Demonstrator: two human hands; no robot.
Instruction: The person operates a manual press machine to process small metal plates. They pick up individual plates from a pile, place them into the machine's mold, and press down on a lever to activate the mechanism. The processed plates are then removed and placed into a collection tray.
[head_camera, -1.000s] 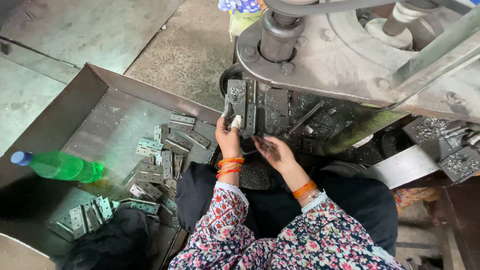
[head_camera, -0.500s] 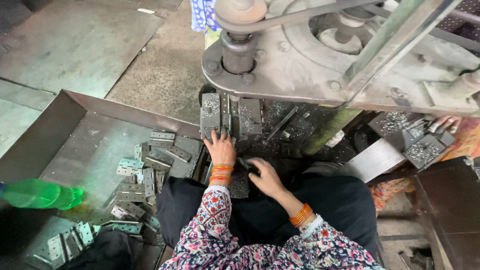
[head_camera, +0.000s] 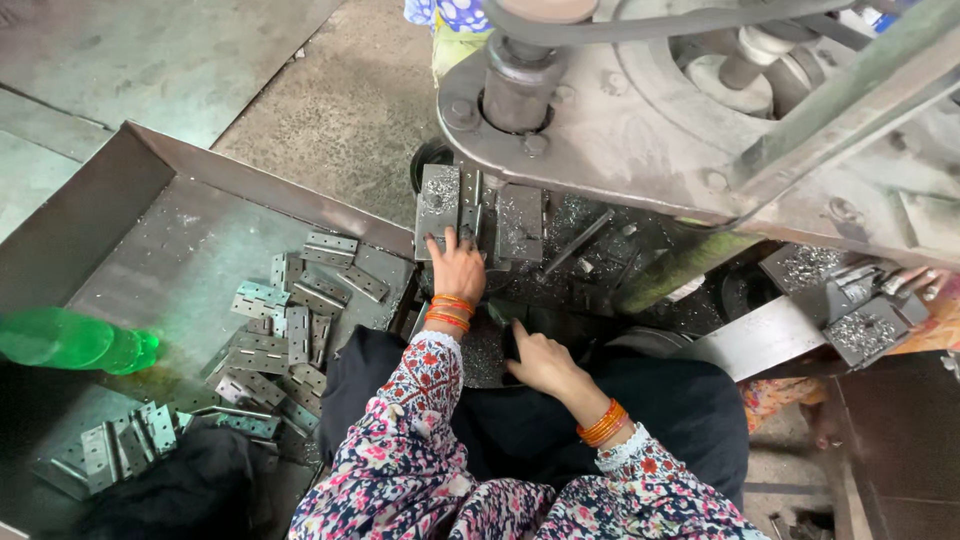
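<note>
A: What's in the tray on the left?

B: Big metal tray (head_camera: 120, 215) with sloped walls. Loose pile of grey hinge plates (head_camera: 285, 335) at its right side, a smaller bunch (head_camera: 120, 445) at the near left. Green plastic bottle (head_camera: 75, 342) lying on its side at the left edge. Dark cloth (head_camera: 180, 495) bundled at the near corner.

A: Beyond that?

B: Concrete floor (head_camera: 340, 100) far of the tray. Far right, a belt (head_camera: 650, 25) loops over the top. Right edge, a small metal block dusted with filings (head_camera: 865, 330), next to a slanted flat bar (head_camera: 755, 340).
</note>
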